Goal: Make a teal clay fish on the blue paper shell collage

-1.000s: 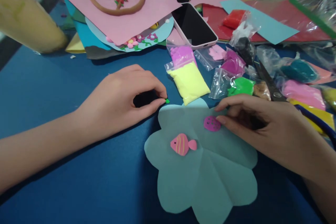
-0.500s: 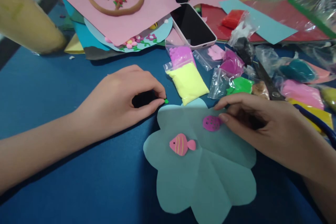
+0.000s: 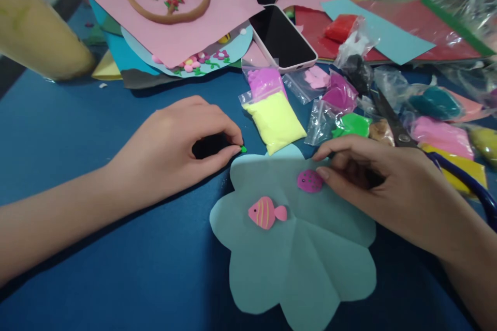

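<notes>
My left hand (image 3: pixel 182 139) is closed in a pinch on a small piece of green clay (image 3: pixel 243 149), just off the upper left edge of a scalloped blue-green paper (image 3: pixel 267 269). Over the paper's upper right, my right hand (image 3: pixel 365 170) has loosely curled fingers, with a gap between thumb and index fingertip. Its thumb tip reaches the tail end of a purple clay fish (image 3: pixel 309 181) with green dots, hiding that end. Left of centre on the paper lies a pink clay fish (image 3: pixel 266 212) with yellow stripes.
A bag of yellow clay (image 3: pixel 275 121) lies above the paper. Several bagged clays, scissors (image 3: pixel 404 137) and a phone (image 3: pixel 285 39) spread behind and right. At back left are pink paper (image 3: pixel 233 0) with a brown clay ring (image 3: pixel 166 18) and a cup (image 3: pixel 39 31).
The whole view shifts slightly to the left. Both hands keep nearly the same pose, and the two fish stay in place on the paper.
</notes>
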Tool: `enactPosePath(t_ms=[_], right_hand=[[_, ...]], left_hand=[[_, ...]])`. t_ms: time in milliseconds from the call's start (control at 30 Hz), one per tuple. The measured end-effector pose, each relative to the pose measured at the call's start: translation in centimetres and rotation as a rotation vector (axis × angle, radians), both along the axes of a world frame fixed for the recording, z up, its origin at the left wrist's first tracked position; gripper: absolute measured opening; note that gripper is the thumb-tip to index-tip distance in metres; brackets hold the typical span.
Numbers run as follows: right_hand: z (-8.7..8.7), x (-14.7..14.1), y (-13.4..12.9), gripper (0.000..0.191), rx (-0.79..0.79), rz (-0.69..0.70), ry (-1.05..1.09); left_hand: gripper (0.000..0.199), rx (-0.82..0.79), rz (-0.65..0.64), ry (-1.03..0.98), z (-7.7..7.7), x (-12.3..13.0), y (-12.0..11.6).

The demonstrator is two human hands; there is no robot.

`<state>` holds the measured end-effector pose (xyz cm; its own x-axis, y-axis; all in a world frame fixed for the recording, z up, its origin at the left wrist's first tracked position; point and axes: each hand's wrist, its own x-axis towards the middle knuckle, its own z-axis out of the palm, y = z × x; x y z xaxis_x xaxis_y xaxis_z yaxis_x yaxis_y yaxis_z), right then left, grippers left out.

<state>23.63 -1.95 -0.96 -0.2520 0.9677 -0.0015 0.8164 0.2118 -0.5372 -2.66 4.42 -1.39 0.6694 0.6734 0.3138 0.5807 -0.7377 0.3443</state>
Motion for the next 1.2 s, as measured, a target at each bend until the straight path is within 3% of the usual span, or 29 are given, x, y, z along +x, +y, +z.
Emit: enactPosePath(t_ms=[400,633,1200], right_hand=[[0.34,-0.27,0.20,0.010,-0.032,0.002,-0.015],[0.83,-0.29,-0.05,0.013,-0.114,-0.024,0.091],[0.41,-0.46,-0.14,0.007,-0.084,-0.027,0.056]], left_hand=[[0.009,-0.042,-0.031,0.014,0.34,-0.13,0.06],[0.009,-0.041,-0.045,-0.003,0.29,-0.22,0.15],[0.011,-0.061,-0.043,0.002,0.29,-0.16,0.10]])
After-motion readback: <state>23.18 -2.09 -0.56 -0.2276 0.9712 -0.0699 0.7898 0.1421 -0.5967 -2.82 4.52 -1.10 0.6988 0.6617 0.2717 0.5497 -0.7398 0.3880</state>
